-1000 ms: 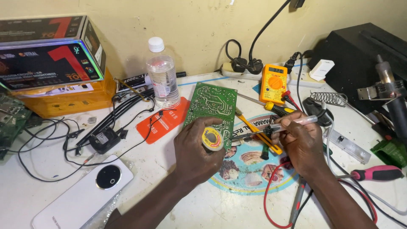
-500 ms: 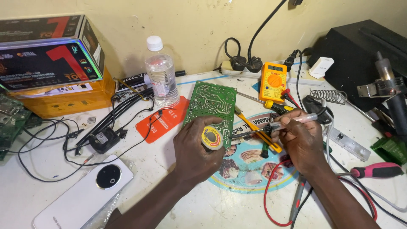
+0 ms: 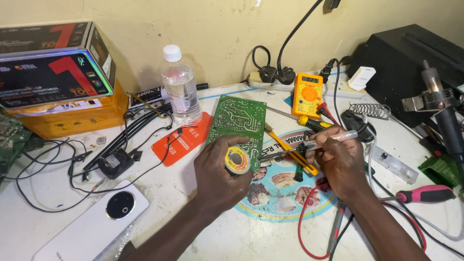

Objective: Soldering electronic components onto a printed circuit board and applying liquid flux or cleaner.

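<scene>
The left hand [image 3: 220, 174] covers the near corner of the green circuit board [image 3: 238, 121], and whether the iron's tip [image 3: 263, 155] touches the board there is too small to tell. Beyond the right hand [image 3: 338, 162], the yellow multimeter [image 3: 307, 94] display is unreadable. The white phone [image 3: 94, 224] left of the left hand is cut off by the bottom edge.

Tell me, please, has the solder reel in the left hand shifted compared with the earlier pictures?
No. The solder reel sits at the same lower edge of the green circuit board, held in the left hand.
</scene>
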